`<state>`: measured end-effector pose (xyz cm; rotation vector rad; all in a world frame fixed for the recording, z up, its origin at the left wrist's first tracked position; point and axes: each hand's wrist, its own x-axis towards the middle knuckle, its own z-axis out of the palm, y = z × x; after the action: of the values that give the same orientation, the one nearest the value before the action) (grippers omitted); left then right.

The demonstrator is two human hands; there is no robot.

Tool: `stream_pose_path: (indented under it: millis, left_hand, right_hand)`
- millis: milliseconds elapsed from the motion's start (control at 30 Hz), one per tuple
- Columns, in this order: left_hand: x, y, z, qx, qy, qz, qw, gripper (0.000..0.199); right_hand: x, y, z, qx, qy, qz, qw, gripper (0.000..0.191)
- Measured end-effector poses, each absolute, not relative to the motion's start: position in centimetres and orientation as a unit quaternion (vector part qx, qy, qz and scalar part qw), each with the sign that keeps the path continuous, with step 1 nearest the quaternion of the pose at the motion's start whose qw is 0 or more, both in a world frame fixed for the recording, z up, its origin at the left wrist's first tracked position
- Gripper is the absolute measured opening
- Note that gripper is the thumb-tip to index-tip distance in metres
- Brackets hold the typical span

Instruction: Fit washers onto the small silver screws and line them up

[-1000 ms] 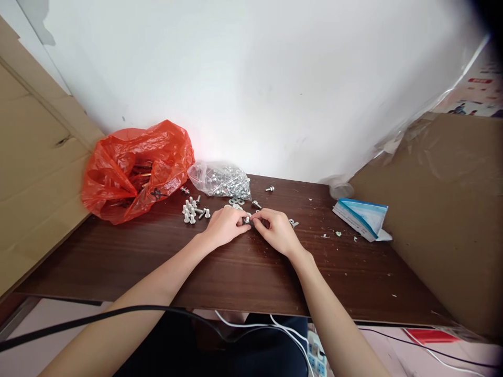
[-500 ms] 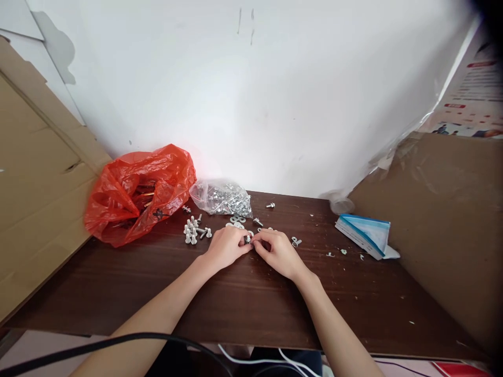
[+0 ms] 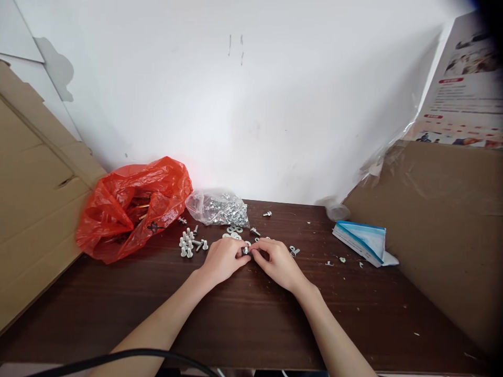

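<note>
My left hand (image 3: 223,259) and my right hand (image 3: 277,262) meet fingertip to fingertip over the dark wooden table (image 3: 243,314). Between the fingertips they pinch a small silver bolt (image 3: 245,251); which part each hand grips is too small to tell. Loose washers (image 3: 234,230) lie just beyond the hands. A cluster of assembled bolts (image 3: 190,244) stands left of my left hand. A clear plastic bag of metal parts (image 3: 218,208) lies behind, against the wall.
A red plastic bag (image 3: 131,207) sits at the back left beside a cardboard panel (image 3: 35,209). A blue-and-white packet (image 3: 361,241) lies right, before another cardboard sheet (image 3: 440,230). Stray bolts (image 3: 268,213) and scraps dot the table. A black cable (image 3: 118,358) crosses the front.
The view has tilted upward, so table and hands sit lower in frame. Both hands stay together on the small bolt with only slight finger motion.
</note>
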<state>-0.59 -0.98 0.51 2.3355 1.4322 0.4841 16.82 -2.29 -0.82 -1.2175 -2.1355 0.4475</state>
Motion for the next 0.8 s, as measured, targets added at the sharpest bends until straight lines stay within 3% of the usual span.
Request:
stream_pose_path:
  millis: [800]
  left_hand:
    - [-0.65,-0.9,0.59,0.83,0.502,0.17,0.172,0.011]
  right_hand:
    - [16.77,-2.43,-0.29,-0.468,-0.808,0.182,0.307,0.023]
